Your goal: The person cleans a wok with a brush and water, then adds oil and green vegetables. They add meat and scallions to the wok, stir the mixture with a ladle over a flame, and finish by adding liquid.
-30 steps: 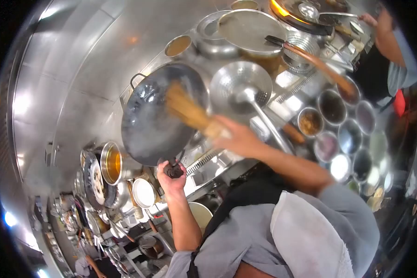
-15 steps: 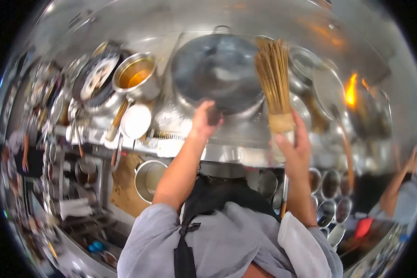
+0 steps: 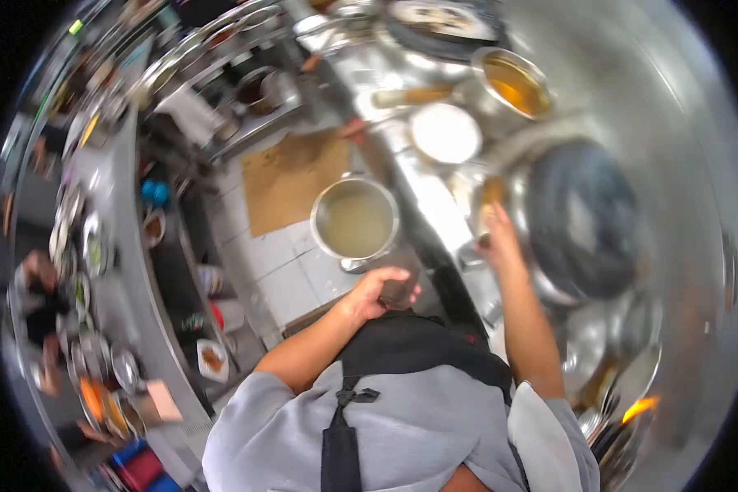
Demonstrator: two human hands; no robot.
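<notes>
My left hand [image 3: 373, 293] is closed around a small dark brown thing [image 3: 398, 290] of a kind I cannot make out, just in front of my apron. Below it on the floor stands a metal pot [image 3: 355, 220] of cloudy liquid. My right hand [image 3: 502, 236] is closed on a bamboo wok brush [image 3: 493, 193], foreshortened and blurred, at the near side of the stove. Beside that hand sits a large dark wok [image 3: 584, 217].
A pot of amber liquid [image 3: 517, 84] and a white round container [image 3: 445, 133] stand beyond the wok. Flame [image 3: 640, 408] burns at lower right. Cardboard [image 3: 291, 184] lies on the tiled floor. At left, people work behind a steel counter [image 3: 131, 238] full of dishes.
My view has turned left, away from the wok. My left hand has swung from the wok's edge to near the floor pot. The brush, upright before, is now lowered beside the wok.
</notes>
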